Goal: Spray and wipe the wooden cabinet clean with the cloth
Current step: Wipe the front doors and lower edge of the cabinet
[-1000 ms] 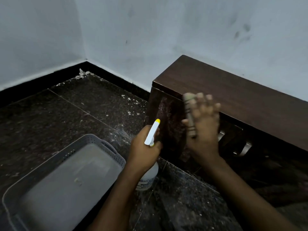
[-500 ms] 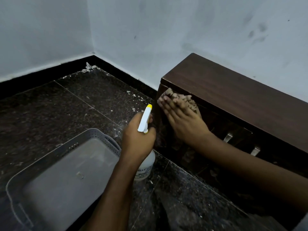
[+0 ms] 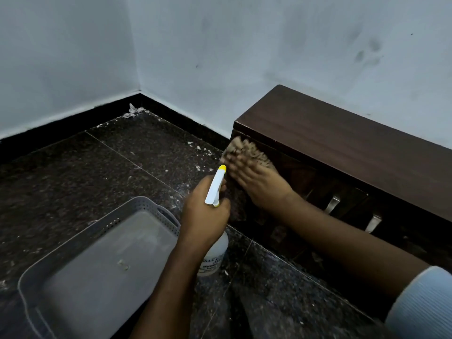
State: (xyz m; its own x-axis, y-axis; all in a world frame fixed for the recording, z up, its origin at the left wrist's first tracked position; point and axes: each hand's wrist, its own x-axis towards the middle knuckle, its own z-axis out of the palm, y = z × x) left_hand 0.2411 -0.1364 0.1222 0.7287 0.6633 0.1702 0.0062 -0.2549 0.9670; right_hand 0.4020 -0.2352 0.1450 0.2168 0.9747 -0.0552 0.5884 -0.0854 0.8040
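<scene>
From the head camera, our left hand has its grip closed around a white spray bottle. Our right hand, blurred, with its grip open and fingers flat, presses the cloth against the wooden cabinet, near its top left corner.

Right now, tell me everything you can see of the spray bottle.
The bottle has a white spray head with a yellow nozzle tip and a pale, plastic-looking round body with a dark printed label, unreadable. It is roughly upright, nozzle aimed toward the end of the cabinet. The left hand grips its neck. Whether its base touches the floor cannot be told.
</scene>
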